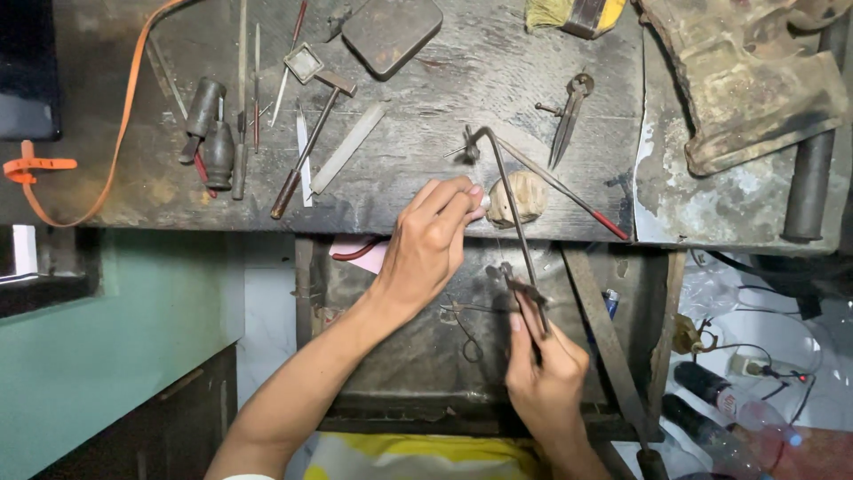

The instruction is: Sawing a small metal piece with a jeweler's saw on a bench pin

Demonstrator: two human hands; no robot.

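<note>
Overhead, the dark, scarred wooden surface [426, 191] fills the upper half of the view, with its front edge running across the middle. At its right end lies a worn, stained leather piece [755, 89], and a dark rounded flat block [391, 31] sits near the top centre. An orange strap [115, 142] loops down over the left part. Scattered left of centre are a small hammer [311, 133], a flat file [348, 147] and 2 dark wooden-handled tools [211, 133]; a pair of dividers [569, 116] lies right of centre. At the front edge a small worn wooden peg [520, 197] juts out. The left hand [431, 244] reaches up to this peg, its fingertips pressed together, pinching a tiny pale piece [485, 203] against it; what that piece is cannot be told. The right hand [546, 378] is lower, below the edge, closed around the handle of a thin metal saw frame [515, 222], which rises from the hand up across the peg to a bend above it. A slim red-tipped rod [569, 191] slants beside the frame.
</note>
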